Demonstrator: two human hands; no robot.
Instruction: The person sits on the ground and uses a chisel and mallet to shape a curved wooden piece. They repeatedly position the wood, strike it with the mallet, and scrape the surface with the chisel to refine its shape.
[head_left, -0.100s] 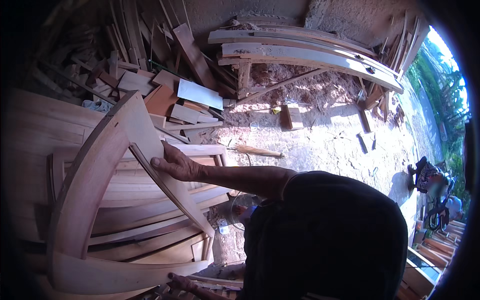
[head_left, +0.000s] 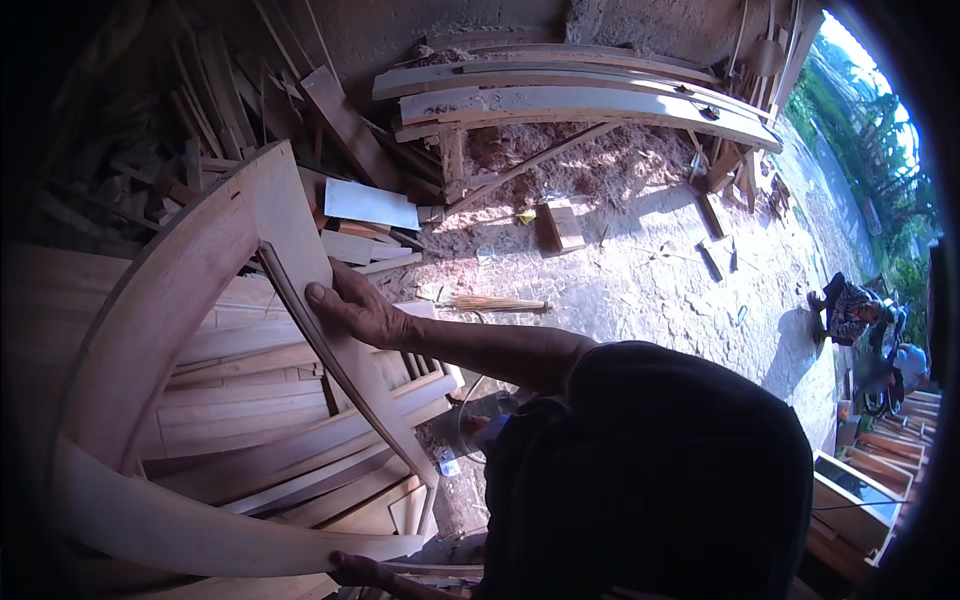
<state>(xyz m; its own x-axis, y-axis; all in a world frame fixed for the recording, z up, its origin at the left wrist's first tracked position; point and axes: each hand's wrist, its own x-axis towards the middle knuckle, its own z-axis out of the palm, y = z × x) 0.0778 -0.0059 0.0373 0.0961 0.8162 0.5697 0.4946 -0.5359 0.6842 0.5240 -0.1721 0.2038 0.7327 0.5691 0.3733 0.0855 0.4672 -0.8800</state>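
With right hand [head_left: 368,312], gripping long slanting rail [head_left: 368,385] of pale, curved-sided wooden frame [head_left: 160,330] ahead; with left hand [head_left: 358,570], touching its bowed edge [head_left: 240,545], cannot tell whether clamped.

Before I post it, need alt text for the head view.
One bare hand grips the straight rail of a curved, open wooden frame; the other hand is at its lower edge. More wooden pieces lie beneath, with long planks and sunlit floor beyond.
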